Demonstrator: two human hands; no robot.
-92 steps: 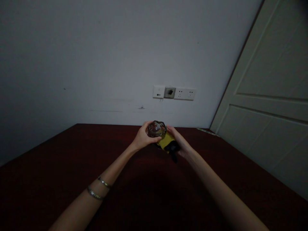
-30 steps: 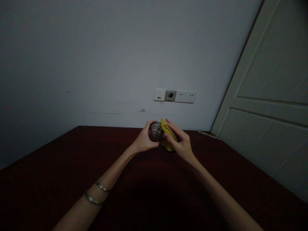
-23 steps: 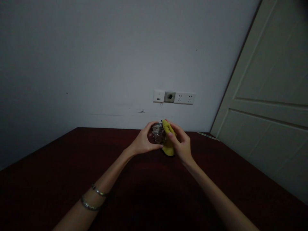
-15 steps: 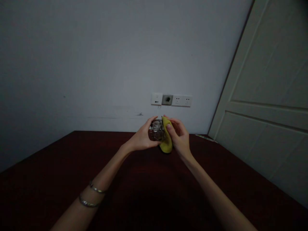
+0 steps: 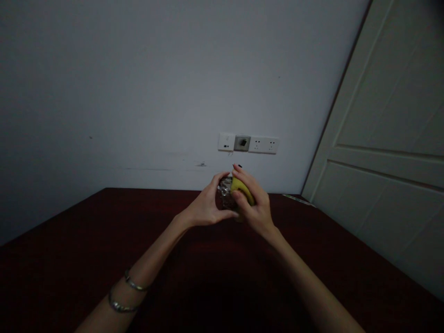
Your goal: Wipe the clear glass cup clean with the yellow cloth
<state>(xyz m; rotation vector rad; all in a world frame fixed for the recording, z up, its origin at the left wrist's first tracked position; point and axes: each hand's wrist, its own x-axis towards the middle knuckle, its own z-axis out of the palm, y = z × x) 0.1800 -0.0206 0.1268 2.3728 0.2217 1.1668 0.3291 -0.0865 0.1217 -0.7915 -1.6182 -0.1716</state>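
Observation:
My left hand point(image 5: 207, 203) grips a small clear faceted glass point(image 5: 225, 192), thumb below and fingers above. The glass is turned on its side above the table. A yellow-green cloth point(image 5: 243, 187) is bunched in my right hand point(image 5: 255, 201), which presses it against the right end of the glass. Thumb and fingers wrap round the cloth and hide part of it. That end of the glass is covered by the cloth and fingers.
The dark red table point(image 5: 145, 249) runs back to a pale wall point(image 5: 156, 83). Wall sockets and switches point(image 5: 264, 144) sit just beyond my hands. A thin flat strip point(image 5: 298, 200) lies at the back right edge, near a panelled white door point(image 5: 391, 138).
My right hand has closed further round the cloth and over the end of the glass. The cloth's hanging lower part has mostly gone from sight. Both hands are slightly lower.

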